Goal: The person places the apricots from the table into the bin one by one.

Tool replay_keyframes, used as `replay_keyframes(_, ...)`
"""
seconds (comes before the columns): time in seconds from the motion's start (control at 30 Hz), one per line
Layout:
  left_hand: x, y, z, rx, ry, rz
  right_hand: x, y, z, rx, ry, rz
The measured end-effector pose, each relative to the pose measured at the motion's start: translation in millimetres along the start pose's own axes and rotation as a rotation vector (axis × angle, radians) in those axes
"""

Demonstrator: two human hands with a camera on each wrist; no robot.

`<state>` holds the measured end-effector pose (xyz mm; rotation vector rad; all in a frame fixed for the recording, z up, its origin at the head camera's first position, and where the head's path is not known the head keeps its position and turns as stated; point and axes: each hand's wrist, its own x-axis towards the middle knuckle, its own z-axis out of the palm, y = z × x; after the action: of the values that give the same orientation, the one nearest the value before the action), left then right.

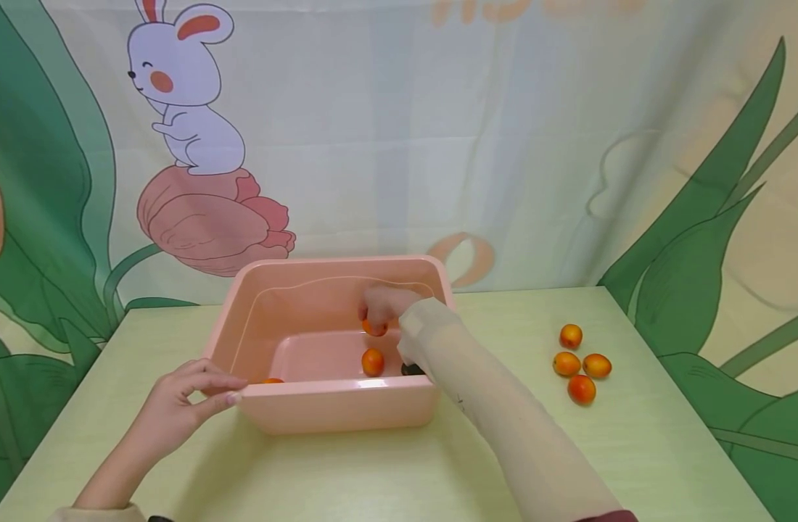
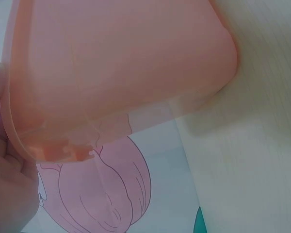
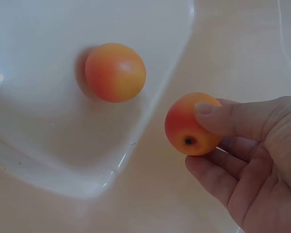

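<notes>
A pink plastic bin (image 1: 336, 409) stands on the table, and my left hand (image 1: 185, 397) grips its near left corner, thumb outside the rim. The left wrist view shows that hand (image 2: 9, 187) at the rim beside the bin's wall (image 2: 150, 53). My right hand (image 1: 387, 302) reaches inside over the far right part and pinches a small round orange-red fruit (image 3: 189, 128) between thumb and fingers. Its dark end spot faces the right wrist camera. Another such fruit (image 1: 373, 362) lies on the bin's floor. A third fruit (image 1: 273, 380) is mostly hidden behind the near rim.
Several more orange-red fruits (image 1: 582, 389) sit in a cluster on the pale table (image 1: 503, 333), right of the bin. Behind the table hangs a printed cloth (image 1: 373, 145) with a rabbit and leaves. My right forearm crosses the bin's near right corner.
</notes>
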<state>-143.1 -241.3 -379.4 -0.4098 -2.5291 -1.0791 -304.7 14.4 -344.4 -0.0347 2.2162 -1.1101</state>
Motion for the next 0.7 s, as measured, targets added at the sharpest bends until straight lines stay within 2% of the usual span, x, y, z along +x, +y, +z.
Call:
replay_keyframes(0.07, 0.2, 0.2, 0.2, -0.001, -0.003, -0.002, -4.8, -1, 1, 0.087, 0.014, 0.05)
replay_keyframes(0.2, 0.2, -0.8, 0.5, 0.006, -0.006, -0.014, -4.0, 0, 2, 0.117, 0.04, 0.055)
replay_keyframes(0.3, 0.0, -1.7, 0.7, 0.007, -0.003, -0.011, 5.6, 6, 3, 0.156, 0.055, 0.051)
replay_keyframes(0.5, -0.7, -3.0, 0.4, 0.019, -0.007, -0.024, -11.7, 0, 3, 0.227, 0.095, 0.055)
replay_keyframes(0.57, -0.8, -3.0, -0.2, 0.025, -0.011, -0.032, -16.3, -1, 3, 0.286, 0.098, 0.101)
replay_keyframes(0.7, -0.8, -2.9, -0.6, 0.033, -0.017, -0.034, -12.9, 1, 5, 0.395, 0.132, 0.231)
